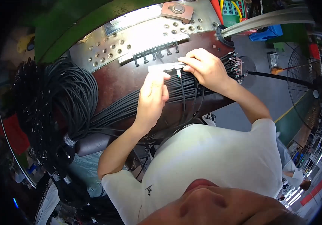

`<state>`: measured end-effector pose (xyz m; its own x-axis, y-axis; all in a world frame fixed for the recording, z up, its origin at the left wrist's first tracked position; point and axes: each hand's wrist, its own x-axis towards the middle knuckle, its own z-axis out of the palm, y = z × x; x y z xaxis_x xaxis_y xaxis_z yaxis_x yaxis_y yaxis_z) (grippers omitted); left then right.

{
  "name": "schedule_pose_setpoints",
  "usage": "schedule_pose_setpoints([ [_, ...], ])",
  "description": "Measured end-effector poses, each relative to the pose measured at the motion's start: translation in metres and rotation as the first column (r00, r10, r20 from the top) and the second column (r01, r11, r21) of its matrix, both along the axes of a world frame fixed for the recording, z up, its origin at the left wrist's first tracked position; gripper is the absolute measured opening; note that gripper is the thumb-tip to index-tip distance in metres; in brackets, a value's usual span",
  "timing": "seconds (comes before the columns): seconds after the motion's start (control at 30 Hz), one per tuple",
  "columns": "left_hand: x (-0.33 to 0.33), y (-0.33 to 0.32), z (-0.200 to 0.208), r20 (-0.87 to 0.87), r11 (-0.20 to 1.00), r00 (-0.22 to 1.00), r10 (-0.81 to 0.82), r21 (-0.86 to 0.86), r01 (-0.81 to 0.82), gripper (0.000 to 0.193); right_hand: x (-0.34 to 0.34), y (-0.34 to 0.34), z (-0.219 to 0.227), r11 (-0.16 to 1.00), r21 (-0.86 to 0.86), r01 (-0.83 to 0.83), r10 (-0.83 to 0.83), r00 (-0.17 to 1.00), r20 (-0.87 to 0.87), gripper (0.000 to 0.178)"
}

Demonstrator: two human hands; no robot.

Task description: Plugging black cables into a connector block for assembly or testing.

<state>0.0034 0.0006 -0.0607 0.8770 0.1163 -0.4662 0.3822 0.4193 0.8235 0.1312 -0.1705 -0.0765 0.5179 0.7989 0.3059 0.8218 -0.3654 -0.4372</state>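
Both bare forearms reach forward from short white sleeves, elbows bent and spread wide. The left hand (151, 98) lies palm down with its back to the camera, its fingers (157, 78) held together and stretched forward, tips pressing down. The right hand (205, 67) sits just ahead and to the right, knuckles raised, its fingers (186, 60) curled and pinched shut toward the left. The two hands almost meet at the fingertips

Matt black rubbery cables (131, 107), shiny perforated metal plate (131, 33)
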Motion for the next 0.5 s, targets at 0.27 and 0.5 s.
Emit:
schedule_pose_setpoints([
  [0.27,-0.015,-0.021,-0.001,0.149,0.99,0.981,0.121,0.053,-0.131,0.03,-0.014,0.008,0.033,0.989,0.136,0.063,-0.084,0.983,0.16,0.023],
  [0.5,-0.01,-0.027,-0.004,0.172,0.965,0.951,0.257,-0.102,-0.242,0.029,-0.028,0.008,0.038,0.982,0.163,0.094,-0.124,0.975,0.183,0.024],
])
